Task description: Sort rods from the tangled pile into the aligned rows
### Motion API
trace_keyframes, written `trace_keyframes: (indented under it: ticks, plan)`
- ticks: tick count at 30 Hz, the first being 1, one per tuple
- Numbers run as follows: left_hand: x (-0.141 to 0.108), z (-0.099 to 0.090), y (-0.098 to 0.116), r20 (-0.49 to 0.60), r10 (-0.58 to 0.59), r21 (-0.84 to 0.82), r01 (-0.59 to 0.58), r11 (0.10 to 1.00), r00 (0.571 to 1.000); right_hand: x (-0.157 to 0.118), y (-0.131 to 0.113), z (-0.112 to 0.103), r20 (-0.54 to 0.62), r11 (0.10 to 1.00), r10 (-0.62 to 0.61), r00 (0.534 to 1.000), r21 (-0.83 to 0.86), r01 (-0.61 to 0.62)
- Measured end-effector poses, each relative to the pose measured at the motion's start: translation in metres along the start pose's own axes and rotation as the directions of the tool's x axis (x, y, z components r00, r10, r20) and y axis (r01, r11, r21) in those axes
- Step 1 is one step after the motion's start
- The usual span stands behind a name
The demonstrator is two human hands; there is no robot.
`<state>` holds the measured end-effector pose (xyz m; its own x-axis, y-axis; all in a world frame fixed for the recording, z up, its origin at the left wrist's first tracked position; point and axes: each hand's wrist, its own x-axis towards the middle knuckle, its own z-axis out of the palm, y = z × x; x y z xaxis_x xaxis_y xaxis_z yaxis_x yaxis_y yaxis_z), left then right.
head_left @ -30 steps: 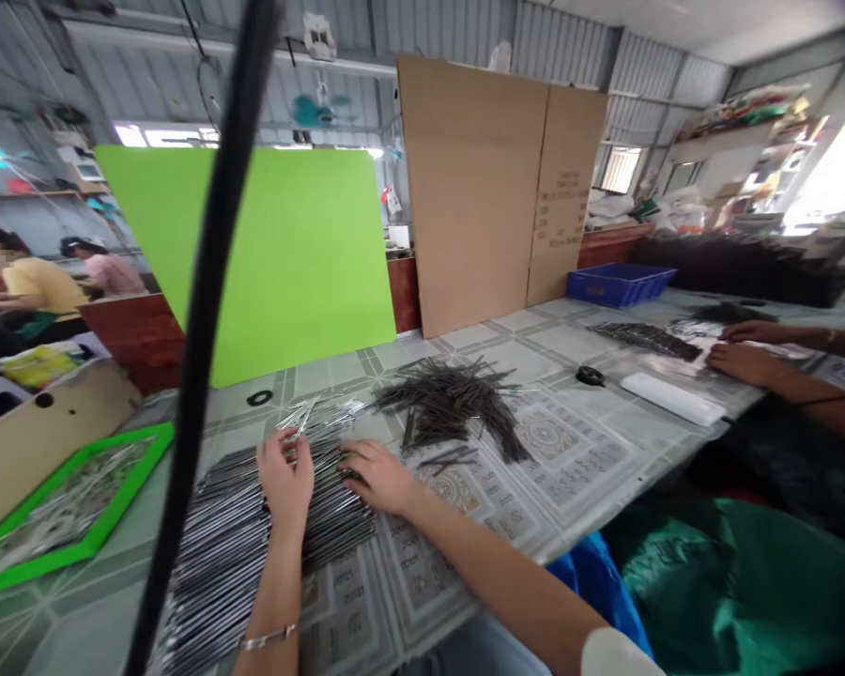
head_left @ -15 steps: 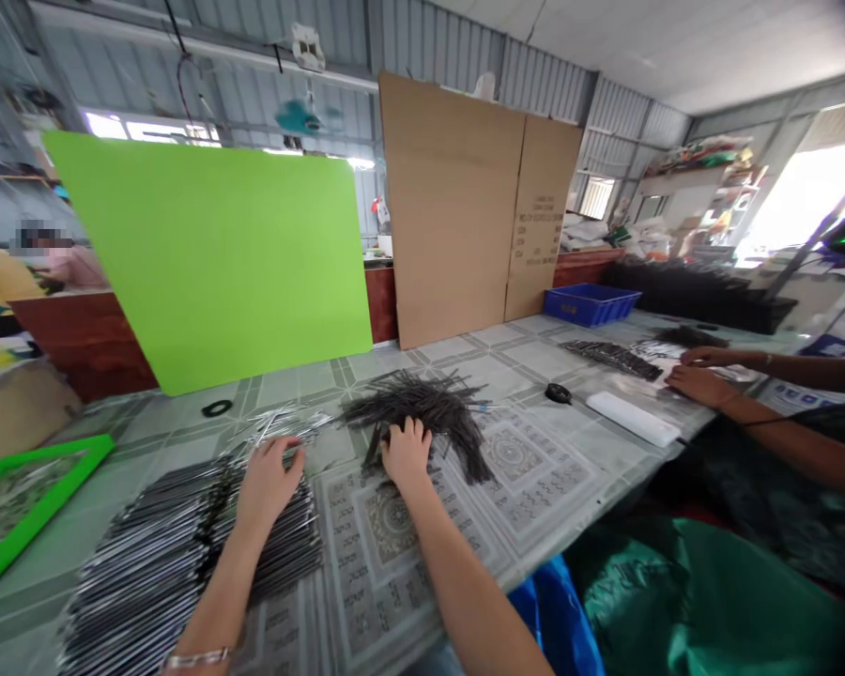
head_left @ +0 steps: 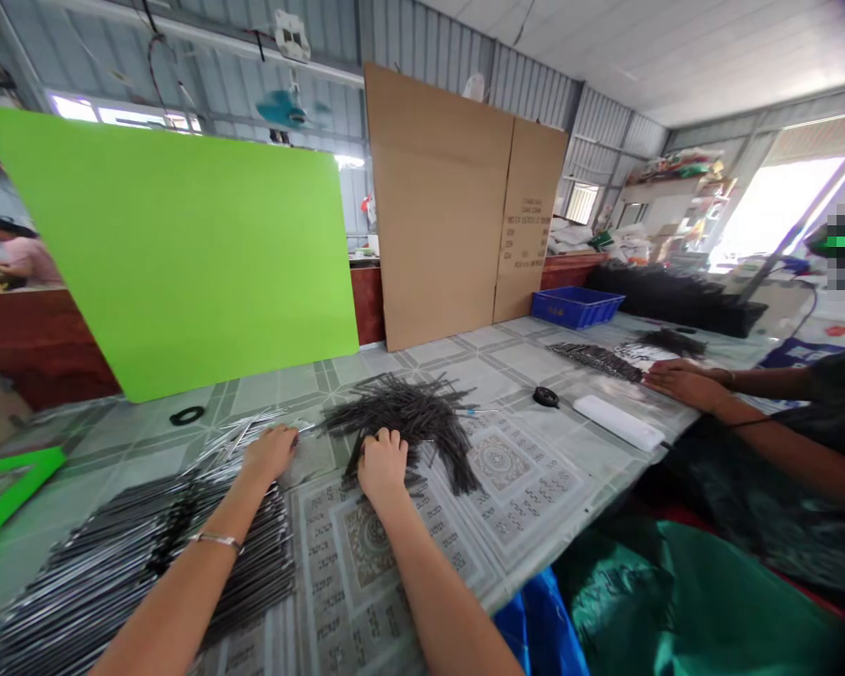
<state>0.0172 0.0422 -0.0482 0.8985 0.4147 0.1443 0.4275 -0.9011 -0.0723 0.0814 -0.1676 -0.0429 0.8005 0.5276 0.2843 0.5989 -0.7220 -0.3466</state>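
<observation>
My left hand (head_left: 271, 453) lies on the stacked metal rods (head_left: 147, 554), my right hand (head_left: 384, 468) curls against the dark rod pile (head_left: 408, 413); I cannot tell whether either grips anything

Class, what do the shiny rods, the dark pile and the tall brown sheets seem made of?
The shiny rods look like metal, with bright streaks along their lengths. The dark pile looks like thin matte sticks, perhaps coated metal or plastic; the look leaves it open. The tall brown sheets look like cardboard, with a crease and printed marks.
</observation>
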Motion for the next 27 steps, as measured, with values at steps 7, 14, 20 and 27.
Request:
trace_keyframes:
  ticks: [7,14,20,27]
  plan:
    - [-0.001,-0.01,0.008,-0.003,0.022,0.084,-0.022,0.996,1.0,0.001,-0.004,-0.002,-0.065,0.997,-0.047,0.997,0.061,0.051]
    - [0.003,-0.011,0.011,-0.01,0.043,0.092,-0.042,0.995,0.999,0.003,-0.006,-0.003,-0.175,0.965,-0.163,0.971,0.176,0.193]
    - [0.006,-0.015,0.003,-0.058,0.036,0.074,-0.032,0.997,0.998,0.006,-0.006,0.002,-0.29,0.896,-0.206,0.935,0.329,0.3]
    - [0.015,-0.008,0.003,-0.269,0.071,-0.361,-0.169,0.917,0.961,0.008,-0.007,0.011,-0.321,0.763,-0.151,0.935,0.563,0.317]
